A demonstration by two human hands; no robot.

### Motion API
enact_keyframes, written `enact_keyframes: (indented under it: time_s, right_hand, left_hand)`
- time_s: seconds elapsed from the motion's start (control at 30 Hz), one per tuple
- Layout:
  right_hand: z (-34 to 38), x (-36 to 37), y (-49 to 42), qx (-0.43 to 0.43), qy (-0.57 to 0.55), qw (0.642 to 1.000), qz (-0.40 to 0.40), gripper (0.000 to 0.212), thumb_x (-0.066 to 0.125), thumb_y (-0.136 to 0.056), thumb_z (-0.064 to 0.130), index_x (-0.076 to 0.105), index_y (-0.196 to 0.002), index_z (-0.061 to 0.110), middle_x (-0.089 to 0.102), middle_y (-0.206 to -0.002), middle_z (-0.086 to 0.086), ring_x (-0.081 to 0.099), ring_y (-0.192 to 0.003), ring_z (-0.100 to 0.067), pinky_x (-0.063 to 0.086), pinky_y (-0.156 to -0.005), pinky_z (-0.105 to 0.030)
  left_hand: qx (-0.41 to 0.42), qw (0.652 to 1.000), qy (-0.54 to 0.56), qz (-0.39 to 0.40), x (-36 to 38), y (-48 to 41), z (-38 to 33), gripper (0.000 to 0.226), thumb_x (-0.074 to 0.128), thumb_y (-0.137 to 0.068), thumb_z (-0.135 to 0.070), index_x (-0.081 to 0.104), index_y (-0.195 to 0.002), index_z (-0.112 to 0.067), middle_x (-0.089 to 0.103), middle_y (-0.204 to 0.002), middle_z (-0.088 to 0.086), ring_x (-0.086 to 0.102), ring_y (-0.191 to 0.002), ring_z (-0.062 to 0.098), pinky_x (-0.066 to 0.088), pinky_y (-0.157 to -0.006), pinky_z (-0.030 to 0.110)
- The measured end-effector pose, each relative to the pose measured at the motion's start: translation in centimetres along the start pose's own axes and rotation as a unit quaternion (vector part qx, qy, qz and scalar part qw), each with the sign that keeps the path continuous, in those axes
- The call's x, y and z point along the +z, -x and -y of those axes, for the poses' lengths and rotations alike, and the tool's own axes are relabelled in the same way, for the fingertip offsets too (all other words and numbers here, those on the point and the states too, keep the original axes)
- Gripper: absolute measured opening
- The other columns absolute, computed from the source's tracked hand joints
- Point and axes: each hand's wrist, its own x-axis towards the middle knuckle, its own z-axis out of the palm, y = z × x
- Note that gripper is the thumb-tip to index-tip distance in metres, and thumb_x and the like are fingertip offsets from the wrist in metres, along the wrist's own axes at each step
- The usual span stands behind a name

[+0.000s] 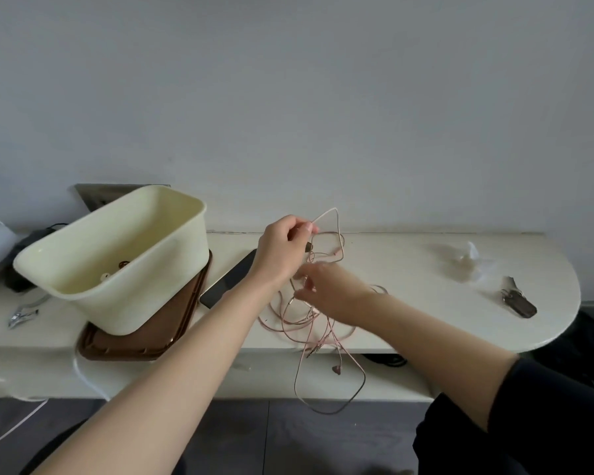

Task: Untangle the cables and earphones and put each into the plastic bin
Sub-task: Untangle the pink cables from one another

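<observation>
A long cream table (pixel 408 255) with a rounded right end stands against a plain grey-white wall (pixel 323 97), and a dark floor (pixel 254 437) shows under its front edge. The left hand (pixel 280 250) is lifted above the table and pinches one strand of the pink cables (pixel 309 323) between thumb and fingertips. Above this pinch a narrow loop stands up and points to the wall. Below the pinch the strands fall to the right hand (pixel 330 286), which is blurred among them, so I cannot tell if it grasps a strand. Under both hands the tangle lies on the table, and its long axis runs from the wall side to the person. One long loop hangs over the front edge, with a small pink earbud (pixel 336 369) beside it. Left of the grip, past a dark phone (pixel 228 281), the plastic bin (pixel 141 296) sits tilted on a brown tray (pixel 124 349), its long side running from near-left to far-right. Far right of the grip lie keys (pixel 518 301).
</observation>
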Motion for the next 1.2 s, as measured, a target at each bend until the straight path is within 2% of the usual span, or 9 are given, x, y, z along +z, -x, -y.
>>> enact_keyframes:
  time_s: [0.13,0.23,0.47,0.63,0.8,0.87,1.03,1.13,1.2]
  right_hand:
    - [-0.6,2.8,0.3,0.011,0.022,1.000,-0.006,0.023,0.047,-0.096,0.021,0.065,-0.105,0.011,0.063,-0.109,-0.010,0.059,-0.097,-0.029,0.041,-0.072,-0.027]
    - [-1.2,2.0,0.1,0.014,-0.028,0.998,-0.048,0.023,0.045,-0.096,0.017,0.067,-0.098,0.010,0.066,-0.102,-0.011,0.063,-0.091,-0.029,0.049,-0.074,-0.031]
    - [-1.1,-1.0,-0.6,-0.039,-0.157,0.974,-0.160,0.023,0.048,-0.095,0.013,0.067,-0.083,0.007,0.067,-0.072,-0.005,0.065,-0.067,-0.021,0.054,-0.064,-0.035]
    - [0.2,-3.1,-0.5,-0.061,-0.226,0.955,-0.183,0.022,0.049,-0.095,0.012,0.064,-0.079,0.008,0.065,-0.068,-0.006,0.066,-0.068,-0.029,0.056,-0.066,-0.037]
    - [-0.4,-3.1,-0.3,-0.034,-0.084,0.991,-0.102,0.028,0.048,-0.094,0.018,0.058,-0.068,0.014,0.068,-0.071,-0.005,0.064,-0.067,-0.023,0.055,-0.071,-0.037]
    - [-0.6,-2.3,-0.1,-0.019,0.012,0.999,-0.044,0.022,0.046,-0.094,0.022,0.060,-0.077,0.017,0.069,-0.085,-0.004,0.065,-0.079,-0.024,0.053,-0.074,-0.035]
    - [0.3,0.5,1.8,-0.041,0.177,0.982,0.047,0.026,0.044,-0.097,0.037,0.064,-0.108,0.023,0.061,-0.112,-0.003,0.058,-0.104,-0.024,0.036,-0.076,-0.029]
    - [0.1,2.2,2.6,-0.049,0.171,0.980,0.086,0.032,0.044,-0.096,0.042,0.063,-0.109,0.019,0.062,-0.111,-0.003,0.058,-0.104,-0.025,0.039,-0.076,-0.031]
    - [-0.7,2.4,2.5,-0.022,0.129,0.989,0.074,0.032,0.044,-0.096,0.043,0.061,-0.110,0.018,0.062,-0.111,-0.004,0.058,-0.103,-0.025,0.042,-0.078,-0.032]
  left_hand:
    - [-0.026,0.999,0.035,-0.009,-0.4,0.1,0.4,0.022,0.044,-0.098,-0.017,0.064,-0.089,-0.018,0.056,-0.073,-0.009,0.050,-0.069,0.007,0.044,-0.077,0.028]
    - [-0.078,0.996,0.015,0.031,-1.0,0.5,2.2,0.028,0.035,-0.101,-0.018,0.061,-0.113,-0.015,0.061,-0.097,-0.001,0.055,-0.087,0.015,0.044,-0.090,0.032]
    - [-0.106,0.977,-0.071,0.171,0.7,2.6,5.1,0.023,0.047,-0.095,-0.016,0.060,-0.113,-0.010,0.064,-0.107,0.001,0.057,-0.091,0.012,0.043,-0.080,0.027]
    - [-0.095,0.984,-0.023,0.146,1.0,3.0,4.6,0.021,0.055,-0.092,-0.019,0.058,-0.113,-0.015,0.064,-0.106,-0.004,0.059,-0.094,0.005,0.044,-0.079,0.017]
    - [-0.054,0.992,0.074,0.090,-0.1,2.8,3.2,0.025,0.061,-0.086,-0.006,0.055,-0.108,-0.019,0.063,-0.099,-0.006,0.062,-0.089,0.007,0.044,-0.073,0.013]
    - [-0.080,0.982,0.138,0.105,-0.4,2.8,2.6,0.026,0.053,-0.088,0.000,0.060,-0.111,-0.010,0.066,-0.097,-0.002,0.064,-0.080,0.003,0.046,-0.070,0.011]
    - [-0.119,0.969,0.110,0.185,-0.9,2.6,2.3,0.024,0.057,-0.092,-0.026,0.064,-0.110,-0.012,0.070,-0.093,0.002,0.061,-0.089,0.009,0.045,-0.083,0.021]
    - [-0.096,0.974,0.115,0.169,-1.2,2.7,2.9,0.023,0.042,-0.100,-0.019,0.064,-0.097,-0.012,0.052,-0.059,-0.004,0.051,-0.057,0.007,0.046,-0.060,0.017]
    - [-0.095,0.984,0.073,0.134,-1.9,2.5,3.5,0.032,0.035,-0.103,-0.021,0.062,-0.086,-0.017,0.035,-0.055,-0.006,0.033,-0.046,0.007,0.032,-0.047,0.021]
